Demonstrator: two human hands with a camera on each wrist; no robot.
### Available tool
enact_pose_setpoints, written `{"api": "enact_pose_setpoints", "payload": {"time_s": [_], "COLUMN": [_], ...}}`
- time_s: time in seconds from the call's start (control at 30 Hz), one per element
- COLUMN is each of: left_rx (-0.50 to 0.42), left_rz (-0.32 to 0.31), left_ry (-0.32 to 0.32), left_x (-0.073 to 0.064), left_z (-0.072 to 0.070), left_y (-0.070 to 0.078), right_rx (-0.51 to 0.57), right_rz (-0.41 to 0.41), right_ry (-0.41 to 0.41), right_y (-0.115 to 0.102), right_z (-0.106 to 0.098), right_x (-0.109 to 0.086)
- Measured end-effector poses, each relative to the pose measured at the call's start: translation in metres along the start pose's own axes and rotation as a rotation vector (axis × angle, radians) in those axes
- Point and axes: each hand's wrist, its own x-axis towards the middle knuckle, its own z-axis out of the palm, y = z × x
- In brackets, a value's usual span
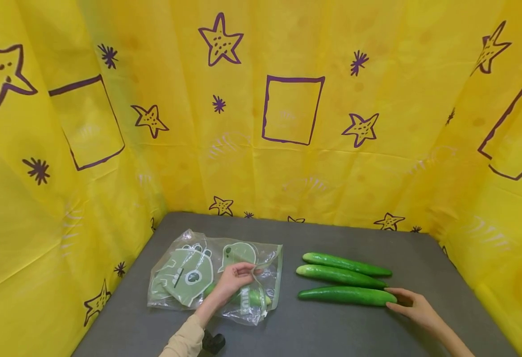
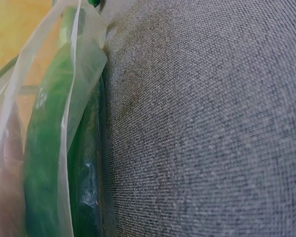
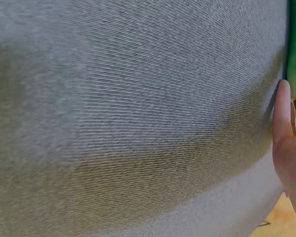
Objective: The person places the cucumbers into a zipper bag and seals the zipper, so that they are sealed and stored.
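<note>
A clear zip bag [image 1: 225, 255] with green cartoon prints lies on the left of the table. My left hand [image 1: 234, 279] pinches its plastic near the opening on the right side. Inside the bag is a cucumber [image 1: 260, 298], also seen as green [image 2: 49, 148] through the plastic in the left wrist view. Three cucumbers lie side by side to the right: a far one [image 1: 346, 264], a middle one [image 1: 339, 275] and a near one [image 1: 343, 294]. The thumb and fingers of my right hand [image 1: 415, 308] grip the right end of the near cucumber.
The table [image 1: 283, 332] has a grey cloth top. A small black object [image 1: 214, 342] sits by its front edge, partly behind the left sleeve. Yellow curtains [image 1: 252, 173] with purple drawn stars and squares enclose the table at the back and sides.
</note>
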Motion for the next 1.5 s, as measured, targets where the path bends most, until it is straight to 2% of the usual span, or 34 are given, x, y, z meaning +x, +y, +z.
{"api": "enact_pose_setpoints", "payload": {"time_s": [0.33,0.43,0.6,0.8,0.97,1.5], "left_rx": [0.015,0.02,0.033,0.04,0.031,0.02], "left_rz": [0.008,0.007,0.004,0.006,0.017,0.023], "left_ry": [0.007,0.006,0.015,0.017,0.007,0.005], "left_x": [0.001,0.001,0.002,0.001,0.0,0.001], "left_z": [-0.001,-0.001,0.0,-0.001,-0.002,-0.001], "left_y": [-0.003,-0.004,-0.004,-0.003,-0.001,-0.003], "right_rx": [-0.021,-0.005,0.095,0.253,0.311,0.344], "right_rz": [-0.061,-0.049,0.0,0.022,0.008,-0.035], "right_ry": [-0.024,-0.038,-0.098,-0.155,-0.148,-0.094], "right_y": [-0.002,-0.002,0.002,0.004,0.006,0.008], "right_z": [0.004,0.004,0.002,0.002,0.005,0.013], "right_x": [0.005,0.005,0.004,0.002,0.0,-0.001]}}
